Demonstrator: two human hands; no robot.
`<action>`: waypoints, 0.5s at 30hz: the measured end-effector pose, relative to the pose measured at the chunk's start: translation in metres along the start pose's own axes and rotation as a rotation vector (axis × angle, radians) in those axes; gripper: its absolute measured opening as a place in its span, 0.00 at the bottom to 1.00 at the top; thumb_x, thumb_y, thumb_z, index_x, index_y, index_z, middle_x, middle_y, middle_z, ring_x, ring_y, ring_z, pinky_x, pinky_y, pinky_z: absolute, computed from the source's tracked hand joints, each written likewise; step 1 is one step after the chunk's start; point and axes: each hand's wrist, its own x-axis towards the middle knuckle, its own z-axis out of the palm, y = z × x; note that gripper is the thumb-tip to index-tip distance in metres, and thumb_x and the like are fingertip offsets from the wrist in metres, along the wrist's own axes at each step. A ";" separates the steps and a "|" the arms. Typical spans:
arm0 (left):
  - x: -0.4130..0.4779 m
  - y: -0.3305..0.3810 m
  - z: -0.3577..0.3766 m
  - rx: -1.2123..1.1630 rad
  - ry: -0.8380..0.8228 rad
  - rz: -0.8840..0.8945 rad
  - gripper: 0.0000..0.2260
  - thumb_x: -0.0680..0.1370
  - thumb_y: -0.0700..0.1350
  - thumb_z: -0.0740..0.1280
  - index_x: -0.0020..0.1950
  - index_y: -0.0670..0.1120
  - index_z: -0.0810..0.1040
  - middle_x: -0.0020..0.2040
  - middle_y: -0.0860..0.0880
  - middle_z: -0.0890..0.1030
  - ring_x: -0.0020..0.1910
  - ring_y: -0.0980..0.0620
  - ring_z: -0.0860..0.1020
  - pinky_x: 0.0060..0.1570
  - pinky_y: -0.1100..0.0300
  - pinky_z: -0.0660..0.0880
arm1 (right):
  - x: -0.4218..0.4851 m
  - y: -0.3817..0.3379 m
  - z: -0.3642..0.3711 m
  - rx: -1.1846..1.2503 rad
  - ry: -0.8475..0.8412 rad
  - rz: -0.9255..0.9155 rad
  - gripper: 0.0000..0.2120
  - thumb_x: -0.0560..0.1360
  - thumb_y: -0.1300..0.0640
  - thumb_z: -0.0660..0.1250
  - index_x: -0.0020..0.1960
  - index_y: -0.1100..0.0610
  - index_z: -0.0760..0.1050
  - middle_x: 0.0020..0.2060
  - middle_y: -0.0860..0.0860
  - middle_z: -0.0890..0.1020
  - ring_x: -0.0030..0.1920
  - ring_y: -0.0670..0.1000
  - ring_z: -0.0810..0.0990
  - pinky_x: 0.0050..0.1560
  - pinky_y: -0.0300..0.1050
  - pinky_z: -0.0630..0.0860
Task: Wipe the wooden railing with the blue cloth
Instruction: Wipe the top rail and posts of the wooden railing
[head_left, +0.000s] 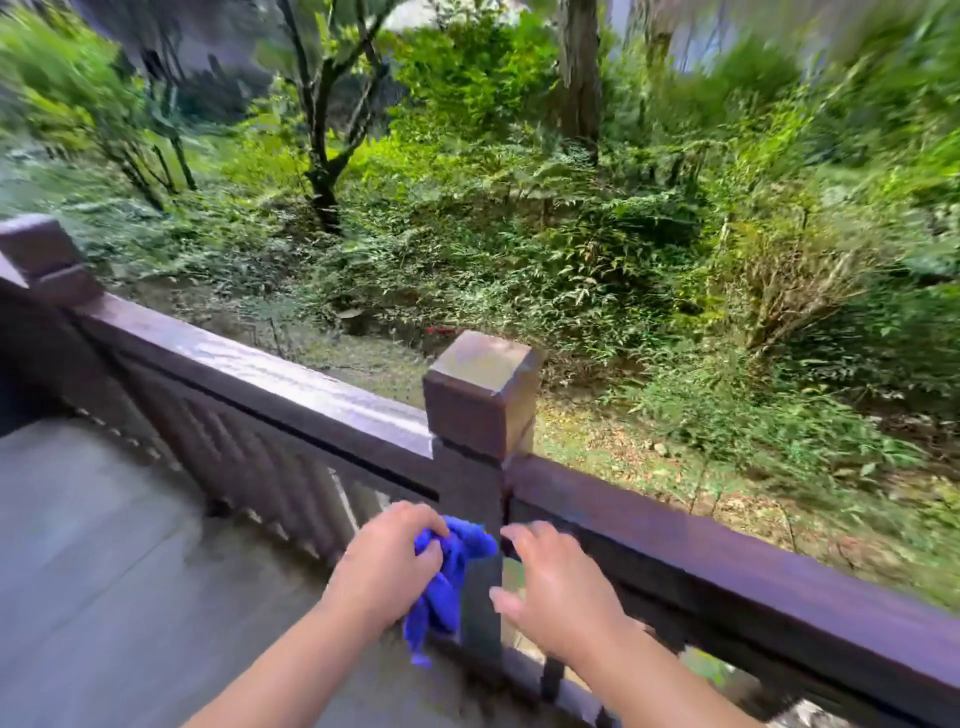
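Observation:
A dark brown wooden railing (270, 374) runs from upper left to lower right, with a square-capped post (480, 395) in the middle. My left hand (387, 564) grips a crumpled blue cloth (449, 577) that hangs against the inner side of the post, below the top rail. My right hand (558, 590) hovers just right of the post with fingers spread, holding nothing, close to the lower rail. The view is blurred by motion.
A grey deck floor (104, 545) lies on the near side of the railing. A second post cap (44, 254) stands at far left. Beyond the railing are shrubs, ferns and tree trunks (322, 156) on sloping ground.

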 end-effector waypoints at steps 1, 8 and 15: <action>0.000 -0.015 -0.017 0.014 0.020 -0.033 0.08 0.71 0.47 0.67 0.43 0.62 0.77 0.43 0.60 0.76 0.42 0.59 0.74 0.44 0.60 0.70 | 0.009 -0.021 0.003 0.041 -0.004 -0.001 0.32 0.76 0.38 0.65 0.77 0.47 0.63 0.70 0.51 0.72 0.68 0.58 0.72 0.65 0.55 0.73; 0.020 -0.100 -0.117 -0.021 0.181 -0.186 0.09 0.72 0.47 0.66 0.42 0.64 0.76 0.44 0.62 0.76 0.41 0.64 0.76 0.37 0.65 0.71 | 0.090 -0.142 0.013 0.262 -0.002 0.004 0.38 0.73 0.41 0.70 0.78 0.49 0.60 0.71 0.52 0.71 0.69 0.60 0.71 0.67 0.54 0.72; 0.062 -0.096 -0.146 -0.142 0.229 -0.204 0.10 0.71 0.47 0.68 0.43 0.64 0.78 0.44 0.61 0.79 0.39 0.63 0.78 0.36 0.61 0.73 | 0.127 -0.172 0.023 0.327 0.131 0.059 0.44 0.74 0.40 0.71 0.81 0.52 0.54 0.76 0.52 0.64 0.74 0.59 0.66 0.69 0.56 0.71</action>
